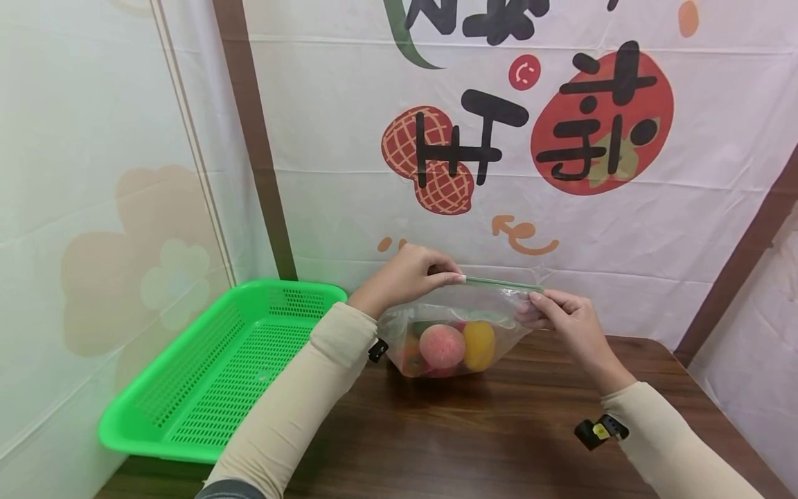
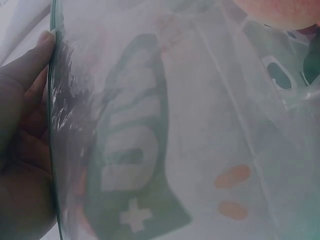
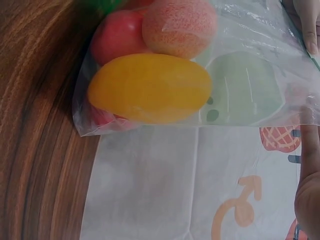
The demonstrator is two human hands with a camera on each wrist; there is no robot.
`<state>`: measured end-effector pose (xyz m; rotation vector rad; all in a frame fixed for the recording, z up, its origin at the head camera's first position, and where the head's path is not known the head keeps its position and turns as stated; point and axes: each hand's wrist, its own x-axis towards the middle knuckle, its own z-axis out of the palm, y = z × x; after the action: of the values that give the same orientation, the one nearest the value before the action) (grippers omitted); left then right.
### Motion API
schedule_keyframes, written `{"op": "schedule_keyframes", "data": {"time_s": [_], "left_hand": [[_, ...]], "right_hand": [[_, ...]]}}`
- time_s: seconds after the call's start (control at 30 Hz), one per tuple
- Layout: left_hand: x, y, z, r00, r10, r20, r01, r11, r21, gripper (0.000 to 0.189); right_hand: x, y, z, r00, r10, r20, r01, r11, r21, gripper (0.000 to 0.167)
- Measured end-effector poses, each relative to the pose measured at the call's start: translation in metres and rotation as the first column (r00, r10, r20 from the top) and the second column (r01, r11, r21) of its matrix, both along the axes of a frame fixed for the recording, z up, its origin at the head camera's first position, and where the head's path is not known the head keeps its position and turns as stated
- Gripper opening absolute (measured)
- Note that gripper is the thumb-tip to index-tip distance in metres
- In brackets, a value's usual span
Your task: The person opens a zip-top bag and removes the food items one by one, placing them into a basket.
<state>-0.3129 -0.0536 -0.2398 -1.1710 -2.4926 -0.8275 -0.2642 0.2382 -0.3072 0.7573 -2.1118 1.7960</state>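
A clear zip bag (image 1: 449, 308) with a green seal strip hangs between both hands above the table. Inside it lie a pink peach (image 1: 442, 346), a yellow mango-like fruit (image 1: 479, 345) and a red round fruit (image 3: 120, 37). My left hand (image 1: 414, 276) pinches the strip's left end between thumb and fingers. At the opposite end, my right hand (image 1: 570, 322) pinches the bag's top edge, its thumb in front. In the left wrist view, the green seal strip (image 2: 51, 115) runs past my thumb. Other fruit in the bag is partly hidden.
A green plastic basket (image 1: 218, 360) with perforated sides stands at the left of the brown wooden table (image 1: 449, 436). Behind the table hangs a white printed cloth (image 1: 337, 138), and further cloth walls close in the left and right sides.
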Motion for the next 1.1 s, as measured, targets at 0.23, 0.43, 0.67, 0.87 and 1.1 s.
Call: {"op": "schedule_keyframes", "data": {"time_s": [0.23, 0.43, 0.67, 0.87, 1.1], "left_hand": [[0.000, 0.001, 0.002, 0.999, -0.008, -0.037, 0.008, 1.000, 0.002, 0.020], [-0.001, 0.001, 0.000, 0.999, -0.008, -0.037, 0.008, 1.000, -0.008, 0.020], [0.000, 0.000, -0.001, 1.000, -0.005, -0.025, 0.005, 1.000, -0.011, 0.021], [0.000, 0.000, 0.000, 1.000, -0.008, -0.027, 0.007, 1.000, -0.011, 0.021], [0.001, 0.000, -0.002, 1.000, -0.015, -0.025, 0.015, 1.000, -0.019, 0.020]], "right_hand": [[0.001, 0.000, -0.001, 1.000, -0.021, -0.010, 0.021, 1.000, 0.012, 0.034], [-0.001, 0.001, 0.004, 0.991, -0.109, -0.082, 0.121, 0.978, 0.171, 0.028], [-0.004, -0.010, 0.016, 0.860, -0.183, -0.476, 0.393, 0.832, 0.390, 0.023], [-0.007, -0.026, 0.031, 0.725, -0.071, -0.685, 0.507, 0.729, 0.461, 0.027], [-0.012, -0.040, 0.039, 0.653, 0.034, -0.757, 0.570, 0.636, 0.520, 0.036]]}}
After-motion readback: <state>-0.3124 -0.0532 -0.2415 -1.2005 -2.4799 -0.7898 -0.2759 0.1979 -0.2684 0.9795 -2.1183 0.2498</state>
